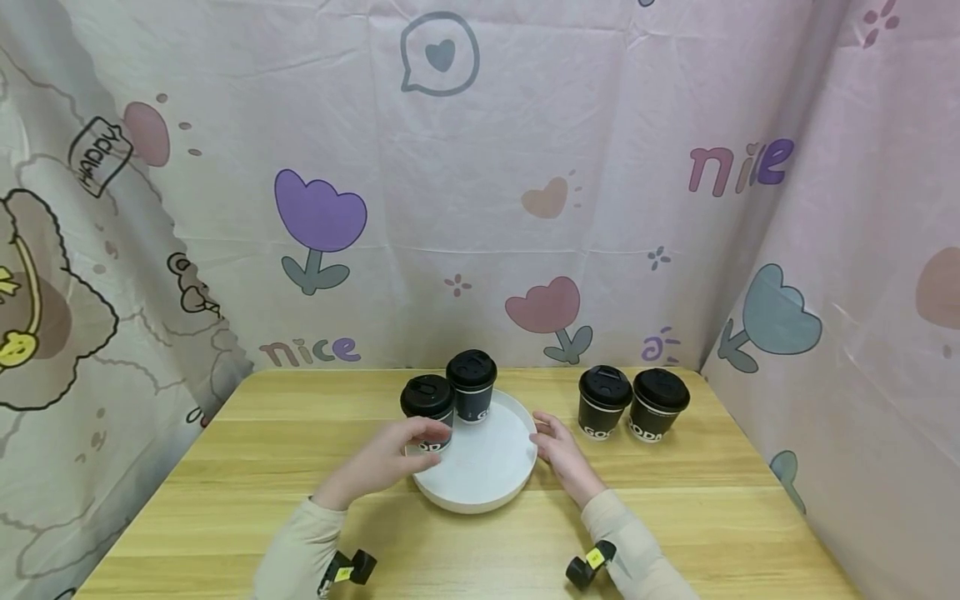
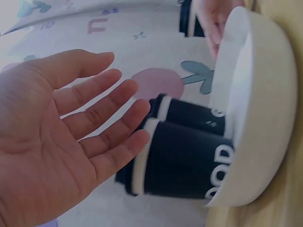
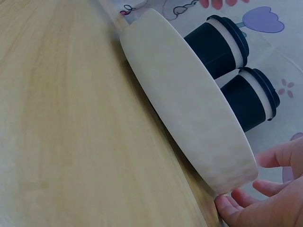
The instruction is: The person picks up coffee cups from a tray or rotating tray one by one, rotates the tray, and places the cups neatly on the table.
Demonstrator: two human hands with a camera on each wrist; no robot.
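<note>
A round white tray (image 1: 480,467) lies on the wooden table with two black lidded cups on it, one (image 1: 472,387) at its back and one (image 1: 427,398) at its left. Beside the left cup is my left hand (image 1: 382,457), fingers spread; in the left wrist view that hand (image 2: 71,127) has nothing in its palm, near the cup (image 2: 184,163). At the tray's right rim is my right hand (image 1: 562,454); the right wrist view shows its fingertips (image 3: 232,201) at the tray's side (image 3: 189,104), with nothing gripped.
Two more black lidded cups, one (image 1: 602,402) nearer the tray and one (image 1: 657,403) beside it, stand on the wooden table (image 1: 675,517) at the back right. A patterned curtain (image 1: 450,167) hangs behind the table and at both sides.
</note>
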